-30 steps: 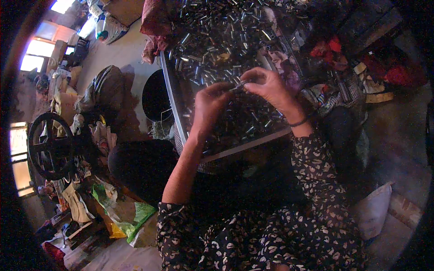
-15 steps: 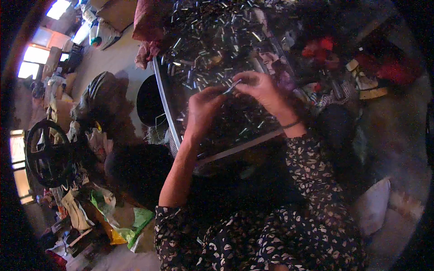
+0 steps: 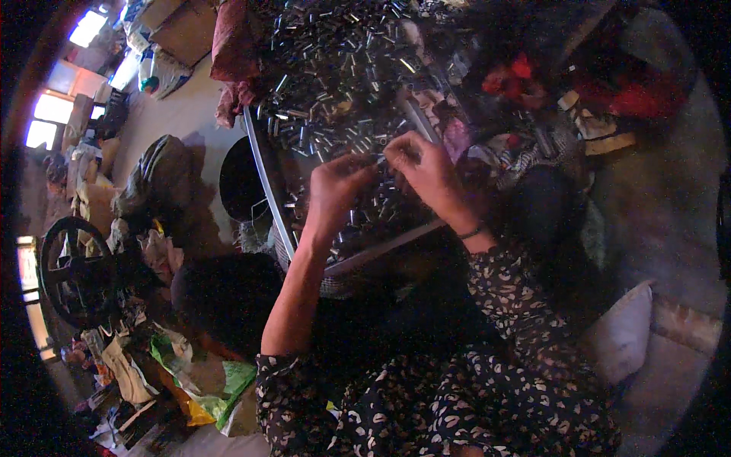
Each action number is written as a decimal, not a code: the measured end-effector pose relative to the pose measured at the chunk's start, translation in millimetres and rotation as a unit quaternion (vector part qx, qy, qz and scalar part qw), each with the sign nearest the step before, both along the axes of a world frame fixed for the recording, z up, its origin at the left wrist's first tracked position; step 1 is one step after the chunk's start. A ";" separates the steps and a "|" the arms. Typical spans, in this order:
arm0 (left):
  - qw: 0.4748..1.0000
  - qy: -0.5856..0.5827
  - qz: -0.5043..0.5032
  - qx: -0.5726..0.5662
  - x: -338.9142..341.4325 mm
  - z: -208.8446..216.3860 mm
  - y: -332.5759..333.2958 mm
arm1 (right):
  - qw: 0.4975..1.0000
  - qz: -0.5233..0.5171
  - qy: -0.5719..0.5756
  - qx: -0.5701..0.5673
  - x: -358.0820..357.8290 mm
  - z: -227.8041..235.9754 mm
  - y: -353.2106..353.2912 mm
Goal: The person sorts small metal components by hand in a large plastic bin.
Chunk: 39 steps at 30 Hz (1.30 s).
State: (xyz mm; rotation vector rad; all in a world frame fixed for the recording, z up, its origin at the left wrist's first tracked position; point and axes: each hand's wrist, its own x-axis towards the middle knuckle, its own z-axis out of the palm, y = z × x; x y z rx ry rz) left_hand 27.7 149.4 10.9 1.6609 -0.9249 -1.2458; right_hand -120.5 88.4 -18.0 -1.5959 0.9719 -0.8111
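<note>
My left hand and my right hand are raised close together above a wide metal-rimmed tray. Many small shiny metal pieces, mostly short and tube-like, lie scattered over its dark bottom. On each hand the thumb and fingers are pinched together, with the fingertips almost meeting. A small glint shows between them, too small and blurred to name. Part of the tray is hidden behind my hands and wrists.
A black round bowl or pan stands left of the tray. Pink cloth hangs over its far left corner. A black wheel, a green and white sack and boxes are at the left. Red cloth lies to the right.
My hands have come down slightly in the picture, and the view has shifted a little. The shiny metal piece seen between my fingertips earlier no longer shows clearly.
</note>
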 end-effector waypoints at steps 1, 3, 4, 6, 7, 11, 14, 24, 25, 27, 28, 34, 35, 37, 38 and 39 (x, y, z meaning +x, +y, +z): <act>1.000 -0.019 0.006 -0.023 -2.8 0.8 0.6 | 1.000 -0.005 -0.024 -0.013 -1.1 -1.2 1.2; 0.999 -0.017 0.010 -0.034 -5.8 1.4 0.2 | 0.998 -0.008 -0.053 0.035 -1.5 -3.2 1.7; 0.999 -0.020 0.014 -0.037 -7.3 0.6 -1.0 | 0.998 -0.015 -0.050 0.031 -3.9 -2.9 0.1; 0.999 0.014 -0.042 -0.002 -4.3 -1.3 -5.9 | 0.993 -0.033 -0.062 0.096 -6.1 -0.3 -4.0; 0.998 0.053 -0.041 0.021 -3.3 -3.4 -7.9 | 0.981 -0.031 -0.081 0.174 -10.3 2.5 -6.2; 0.989 0.106 -0.094 -0.048 -2.5 -11.6 -13.7 | 0.985 -0.158 -0.074 -0.004 -42.0 16.9 -28.5; 0.979 0.070 -0.165 -0.096 -5.0 -11.1 -16.7 | 0.930 -0.247 0.018 -0.271 -61.4 18.7 -53.8; 0.952 0.300 -0.057 0.027 -38.9 -1.6 -40.9 | 0.995 -0.096 0.020 -0.020 -55.3 18.9 -45.3; 0.961 0.265 -0.073 0.012 -41.9 0.7 -43.7 | 0.995 -0.097 0.004 0.011 -53.0 18.5 -40.9; 0.974 0.212 -0.080 0.002 -47.6 6.8 -44.6 | 0.989 -0.088 -0.114 -0.032 -39.6 12.7 -38.0; 0.973 0.213 -0.089 0.006 -48.5 10.5 -43.6 | 0.978 -0.094 -0.150 -0.112 -29.3 7.7 -40.7; 0.991 0.107 -0.072 0.017 -48.1 26.4 -42.3 | 0.960 -0.154 -0.062 -0.226 -23.2 -4.0 -34.3; 0.991 0.114 -0.074 0.008 -47.5 27.9 -41.7 | 0.957 -0.148 -0.081 -0.237 -27.6 4.0 -30.3; 0.987 0.138 -0.084 0.000 -43.8 28.4 -39.2 | 0.952 -0.154 -0.093 -0.248 -34.4 26.4 -21.9; 0.983 0.162 -0.089 0.012 -40.4 28.3 -37.4 | 0.954 -0.162 -0.082 -0.238 -45.3 37.4 -18.1; 0.979 0.164 -0.124 -0.002 -34.7 28.9 -36.2 | 0.931 -0.217 -0.056 -0.289 -58.2 48.7 -17.6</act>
